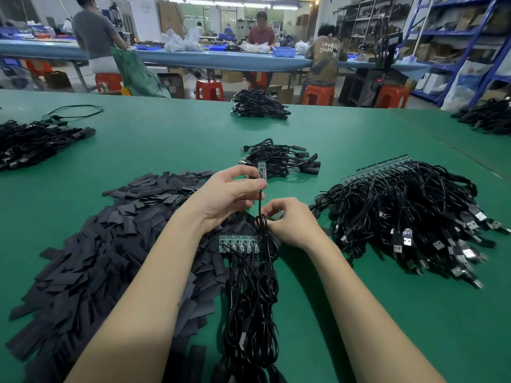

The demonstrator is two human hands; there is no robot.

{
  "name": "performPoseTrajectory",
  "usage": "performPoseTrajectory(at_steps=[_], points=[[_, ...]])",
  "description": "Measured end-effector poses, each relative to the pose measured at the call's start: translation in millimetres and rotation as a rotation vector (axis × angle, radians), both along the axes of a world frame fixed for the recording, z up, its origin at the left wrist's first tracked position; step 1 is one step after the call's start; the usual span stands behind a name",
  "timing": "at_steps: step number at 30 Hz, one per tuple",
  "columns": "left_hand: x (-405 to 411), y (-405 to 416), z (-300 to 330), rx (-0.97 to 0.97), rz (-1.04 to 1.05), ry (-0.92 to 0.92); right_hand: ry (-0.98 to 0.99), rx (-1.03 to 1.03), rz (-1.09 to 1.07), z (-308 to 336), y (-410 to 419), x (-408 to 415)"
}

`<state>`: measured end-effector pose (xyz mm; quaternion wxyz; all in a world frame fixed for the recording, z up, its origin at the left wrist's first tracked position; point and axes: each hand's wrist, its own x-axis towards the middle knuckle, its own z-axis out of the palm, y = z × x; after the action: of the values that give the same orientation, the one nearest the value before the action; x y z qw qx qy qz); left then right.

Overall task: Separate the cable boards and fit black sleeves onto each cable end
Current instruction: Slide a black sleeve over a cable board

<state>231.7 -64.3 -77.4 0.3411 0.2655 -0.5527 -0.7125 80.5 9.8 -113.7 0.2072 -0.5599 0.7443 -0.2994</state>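
Item, at 6 o'clock, nearest the worker: a bundle of coiled black USB cables (253, 313), still joined at the top to a strip of unseparated green boards (238, 242) resting on the edge of the sleeve heap. Item, 7 to 10 o'clock: a broad heap of flat black sleeves (91, 261) spread over the green table (171, 139). Item, centre: the right hand (287, 225), fingers curled round the hanging black cable (260, 205) just above the strip; how firm the hold is cannot be told. Item, just beyond: the left hand (229, 193), thumb and forefinger pinching a single separated board (261, 170) upright by its lower end, no sleeve on it yet. Risks, as judged: the pinch is narrow, so a tug from the cable below could twist the board out or strain the solder joint; the loose loop near the strip could snag the neighbouring cables and drag the strip off the heap; neither hand is free to pick a sleeve. Item, 3 o'clock: a large pile of cables with boards still in strips (409, 214). Item, 1 o'clock: a small pile of sleeved cables (284, 160). Item, 12 o'clock, far edge: another cable bundle (258, 104); more at 10 o'clock (33, 143). Beyond: people seated at a blue bench.
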Motion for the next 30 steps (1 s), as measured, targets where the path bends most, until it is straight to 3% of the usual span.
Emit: performPoseTrajectory(at_steps=[11,18,25,30], points=[[-1,-1,-6,-0.119,-0.017,-0.154,-0.826,-0.379,-0.029,34,12,-27],[-5,3,-5,-0.156,-0.057,-0.195,-1.025,-0.441,0.026,34,9,-18],[-7,6,-3,-0.08,-0.072,-0.121,-0.958,-0.486,0.068,30,11,-19],[-2,8,0,-0.056,-0.137,-0.126,-1.159,-0.502,0.079,34,17,-31]])
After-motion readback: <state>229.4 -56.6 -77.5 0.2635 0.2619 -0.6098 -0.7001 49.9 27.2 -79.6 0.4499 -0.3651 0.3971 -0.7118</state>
